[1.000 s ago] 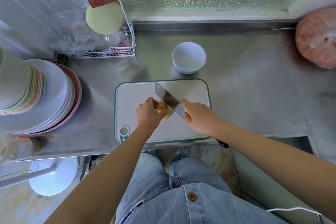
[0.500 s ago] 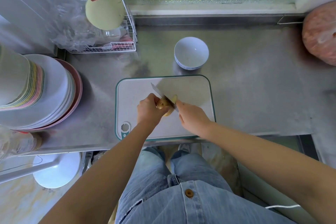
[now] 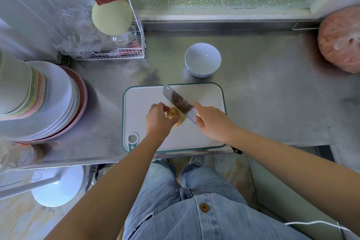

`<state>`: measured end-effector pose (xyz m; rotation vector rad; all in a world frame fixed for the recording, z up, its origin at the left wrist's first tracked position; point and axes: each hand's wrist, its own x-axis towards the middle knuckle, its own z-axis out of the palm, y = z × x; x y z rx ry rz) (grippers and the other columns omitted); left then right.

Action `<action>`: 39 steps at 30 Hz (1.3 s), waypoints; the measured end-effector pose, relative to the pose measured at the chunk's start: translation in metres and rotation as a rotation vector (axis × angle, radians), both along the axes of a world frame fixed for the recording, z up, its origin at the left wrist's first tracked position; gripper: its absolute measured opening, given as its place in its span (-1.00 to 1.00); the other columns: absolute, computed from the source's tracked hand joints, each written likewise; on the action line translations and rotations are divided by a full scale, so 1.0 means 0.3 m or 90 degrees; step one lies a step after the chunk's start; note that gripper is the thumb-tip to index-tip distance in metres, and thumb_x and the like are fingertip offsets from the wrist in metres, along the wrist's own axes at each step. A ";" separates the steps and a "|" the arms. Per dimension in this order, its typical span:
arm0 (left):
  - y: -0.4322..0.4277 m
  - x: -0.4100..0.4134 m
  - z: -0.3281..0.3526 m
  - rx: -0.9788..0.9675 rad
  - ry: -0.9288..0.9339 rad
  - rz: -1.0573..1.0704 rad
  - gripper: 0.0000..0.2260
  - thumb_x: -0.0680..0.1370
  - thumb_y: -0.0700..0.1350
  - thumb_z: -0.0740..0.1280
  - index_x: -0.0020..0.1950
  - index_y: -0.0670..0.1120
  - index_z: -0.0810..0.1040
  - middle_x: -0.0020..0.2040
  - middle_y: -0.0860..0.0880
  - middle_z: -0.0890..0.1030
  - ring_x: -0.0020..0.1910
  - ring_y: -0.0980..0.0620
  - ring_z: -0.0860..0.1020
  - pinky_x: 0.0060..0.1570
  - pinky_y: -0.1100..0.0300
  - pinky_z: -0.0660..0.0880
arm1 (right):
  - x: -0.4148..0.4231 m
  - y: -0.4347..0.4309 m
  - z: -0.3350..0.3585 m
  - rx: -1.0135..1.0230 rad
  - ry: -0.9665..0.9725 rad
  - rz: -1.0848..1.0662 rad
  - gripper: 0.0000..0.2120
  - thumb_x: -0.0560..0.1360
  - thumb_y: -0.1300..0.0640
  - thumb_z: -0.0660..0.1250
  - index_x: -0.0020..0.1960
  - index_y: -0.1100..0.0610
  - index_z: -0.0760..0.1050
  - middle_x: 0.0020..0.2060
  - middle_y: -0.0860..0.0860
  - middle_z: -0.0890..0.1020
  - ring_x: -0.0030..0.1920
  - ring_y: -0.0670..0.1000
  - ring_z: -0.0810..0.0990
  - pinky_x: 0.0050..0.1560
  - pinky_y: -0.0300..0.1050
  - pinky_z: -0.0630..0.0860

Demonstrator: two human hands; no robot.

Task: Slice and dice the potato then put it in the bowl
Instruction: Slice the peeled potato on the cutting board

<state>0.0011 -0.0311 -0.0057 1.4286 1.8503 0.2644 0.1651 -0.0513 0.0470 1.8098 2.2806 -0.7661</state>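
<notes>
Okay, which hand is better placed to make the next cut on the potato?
The right hand. It grips the knife, whose blade is angled right at the potato on the cutting board. The left hand holds the potato, so steadying it looks like its job.

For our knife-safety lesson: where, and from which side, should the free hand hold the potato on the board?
Grip the potato at its left end, coming from the left, fingers curled over its rounded top, as the left hand does. The knife in the right hand works its right end.
</notes>
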 end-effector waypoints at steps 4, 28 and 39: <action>0.002 0.000 -0.003 -0.001 -0.005 0.000 -0.65 0.44 0.03 0.49 0.11 -0.09 0.51 0.03 -0.01 0.53 -0.17 0.06 0.46 -0.33 0.39 0.29 | 0.000 -0.004 0.024 -0.030 -0.015 0.020 -0.76 0.60 0.17 0.11 0.26 0.19 0.26 -0.23 0.07 0.45 -0.27 0.08 0.45 -0.33 -0.15 0.30; -0.005 -0.005 -0.005 0.017 -0.025 0.013 -0.66 0.41 0.03 0.51 0.08 -0.10 0.55 0.00 -0.01 0.57 -0.15 0.07 0.47 -0.34 0.43 0.28 | -0.031 -0.008 -0.095 -0.038 0.006 -0.040 -0.76 0.61 0.16 0.10 0.25 0.21 0.29 -0.14 0.11 0.52 -0.11 0.17 0.56 -0.24 -0.12 0.28; -0.010 -0.002 0.002 0.007 -0.023 0.023 -0.69 0.46 0.00 0.48 0.12 -0.10 0.54 0.02 -0.03 0.58 -0.13 0.05 0.51 -0.14 0.27 0.40 | -0.031 -0.016 0.053 -0.002 -0.025 0.000 -0.81 0.60 0.17 0.10 0.20 0.17 0.28 -0.37 -0.05 0.29 -0.32 0.08 0.35 -0.45 -0.21 0.09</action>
